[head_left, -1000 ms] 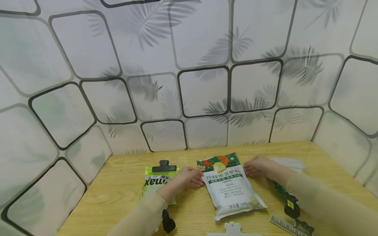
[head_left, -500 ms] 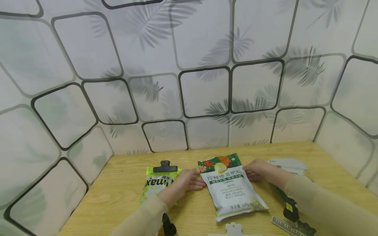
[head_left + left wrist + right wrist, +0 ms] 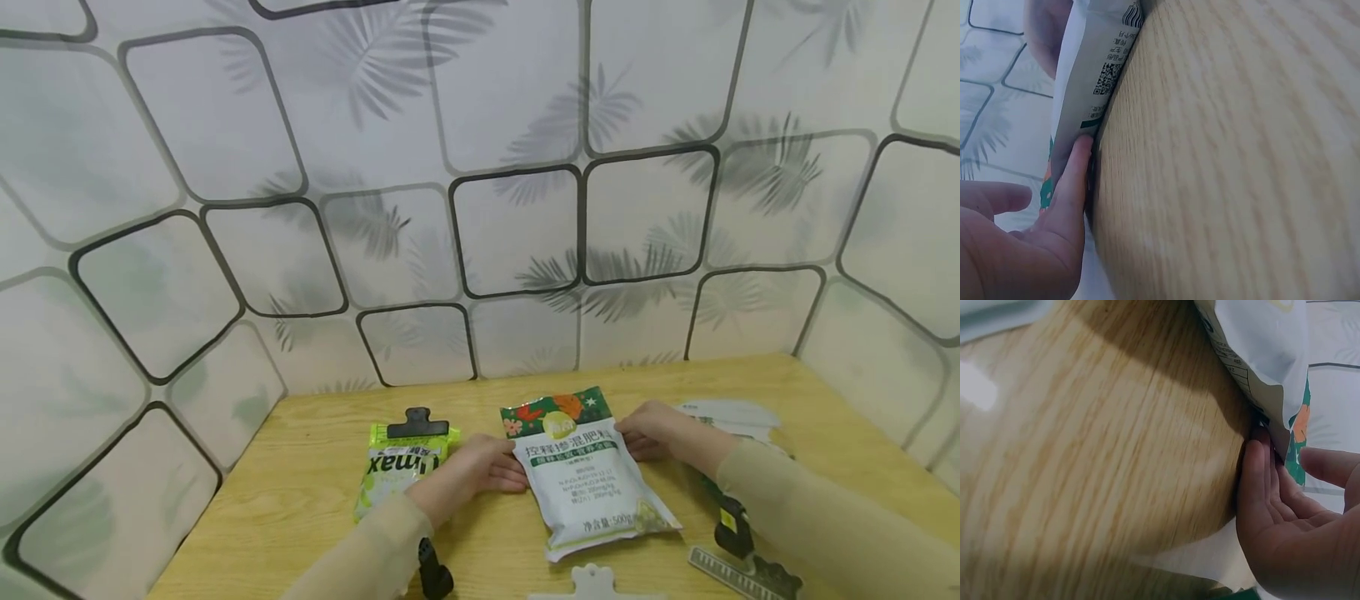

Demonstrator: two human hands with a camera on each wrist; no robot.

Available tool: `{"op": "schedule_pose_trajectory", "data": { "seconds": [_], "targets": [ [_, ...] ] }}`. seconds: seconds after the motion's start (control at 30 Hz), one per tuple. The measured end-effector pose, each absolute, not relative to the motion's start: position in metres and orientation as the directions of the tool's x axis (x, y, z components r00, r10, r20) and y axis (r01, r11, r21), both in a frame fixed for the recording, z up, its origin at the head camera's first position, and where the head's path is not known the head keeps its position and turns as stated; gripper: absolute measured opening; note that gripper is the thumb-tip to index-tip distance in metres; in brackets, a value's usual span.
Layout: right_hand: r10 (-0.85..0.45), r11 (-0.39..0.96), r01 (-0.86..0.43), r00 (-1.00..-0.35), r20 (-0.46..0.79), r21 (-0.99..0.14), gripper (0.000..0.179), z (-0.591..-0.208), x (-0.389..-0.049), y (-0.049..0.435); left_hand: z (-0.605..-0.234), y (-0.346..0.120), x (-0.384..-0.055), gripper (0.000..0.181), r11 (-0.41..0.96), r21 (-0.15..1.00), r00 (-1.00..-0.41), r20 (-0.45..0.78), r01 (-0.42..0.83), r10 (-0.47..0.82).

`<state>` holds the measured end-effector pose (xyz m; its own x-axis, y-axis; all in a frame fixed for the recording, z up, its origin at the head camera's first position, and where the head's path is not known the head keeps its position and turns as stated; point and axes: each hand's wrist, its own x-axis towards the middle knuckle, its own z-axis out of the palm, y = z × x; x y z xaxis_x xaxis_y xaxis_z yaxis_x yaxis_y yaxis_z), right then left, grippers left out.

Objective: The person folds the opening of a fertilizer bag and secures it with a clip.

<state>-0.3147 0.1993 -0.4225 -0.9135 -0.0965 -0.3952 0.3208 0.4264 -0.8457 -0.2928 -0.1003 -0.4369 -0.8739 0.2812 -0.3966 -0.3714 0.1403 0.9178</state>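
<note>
A white plastic bag of fertilizer (image 3: 588, 479) with a green, flowered top band and printed text lies face up mid-table, slightly turned. At its left edge is my left hand (image 3: 483, 467), fingers extended; in the left wrist view a fingertip (image 3: 1085, 142) meets the bag's underside edge, the thumb standing apart. From the opposite side my right hand (image 3: 651, 429) reaches in near the upper right edge. The right wrist view has those straight fingers (image 3: 1259, 481) low along the table, tips at the bag's edge, thumb (image 3: 1329, 465) away from it.
To the left lies a lime-green packet (image 3: 397, 471) with a black clip (image 3: 417, 423) on its top. Another white and green bag (image 3: 738, 417) sits partly behind the right arm. Nearer are black clips (image 3: 435, 573) (image 3: 735, 529), a grey toothed strip (image 3: 738, 573) and a white clip (image 3: 592, 583).
My left hand has shifted slightly right and down to the bag's edge. My right hand has come a little left against the other edge. The bag has hardly moved.
</note>
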Motion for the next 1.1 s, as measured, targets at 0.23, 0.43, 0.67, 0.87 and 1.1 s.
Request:
{"op": "schedule_pose_trajectory", "data": {
  "seconds": [0.23, 0.43, 0.67, 0.87, 1.1],
  "targets": [
    [-0.083, 0.441, 0.332, -0.910, -0.406, -0.834, 0.041, -0.4233, -0.3177, 0.1993, -0.4433, -0.0995, -0.2942, 0.029, 0.175, 0.914, -0.870, -0.403, -0.366, 0.285],
    [-0.077, 0.438, 0.340, -0.908, -0.411, -0.832, 0.039, -0.4229, -0.3167, 0.1976, -0.4444, -0.0990, -0.2938, 0.027, 0.194, 0.920, -0.874, -0.385, -0.339, 0.297],
    [-0.055, 0.435, 0.347, -0.911, -0.409, -0.831, 0.041, -0.4236, -0.3184, 0.1977, -0.4411, -0.0985, -0.2942, 0.027, 0.195, 0.924, -0.874, -0.377, -0.330, 0.306],
    [-0.044, 0.420, 0.353, -0.912, -0.407, -0.836, 0.039, -0.4241, -0.3200, 0.1990, -0.4384, -0.0975, -0.2973, 0.028, 0.191, 0.920, -0.871, -0.386, -0.341, 0.305],
    [-0.058, 0.432, 0.352, -0.908, -0.415, -0.831, 0.038, -0.4203, -0.3185, 0.1987, -0.4369, -0.0975, -0.2970, 0.028, 0.201, 0.911, -0.865, -0.406, -0.359, 0.294]
  ]
}}
